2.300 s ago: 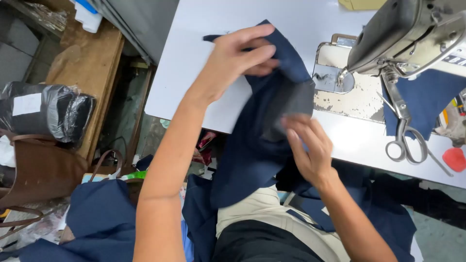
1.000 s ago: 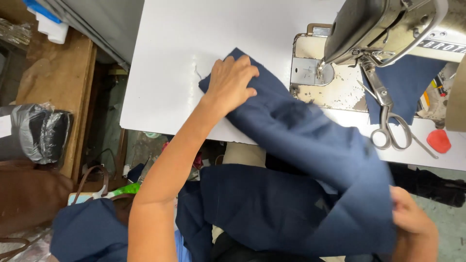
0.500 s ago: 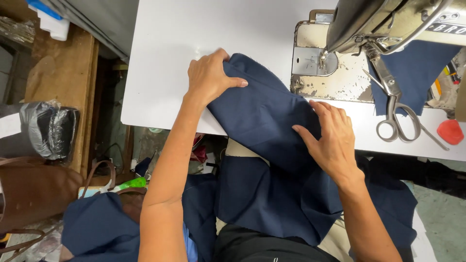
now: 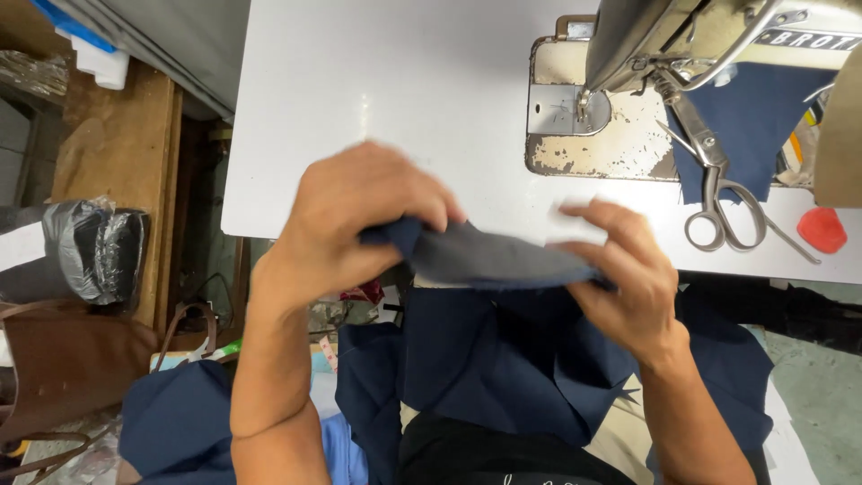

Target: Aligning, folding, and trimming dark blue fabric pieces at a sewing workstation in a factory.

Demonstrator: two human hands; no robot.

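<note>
Quick count, using the sewing machine [image 4: 718, 36] as the anchor, and there's just one of those, on one white table [image 4: 359, 108]. Two hands: left hand [image 4: 359, 220] and right hand [image 4: 628, 278], both below the machine, gripping one folded navy fabric piece [image 4: 485, 256] between them. One pair of scissors [image 4: 718, 193] right under the machine head, and one red chalk piece [image 4: 822, 229] just right of those. One more navy fabric piece [image 4: 754, 117] lies behind the scissors. Far left of the machine: one black plastic-wrapped bundle [image 4: 76, 251], one brown bag [image 4: 63, 377].
</note>
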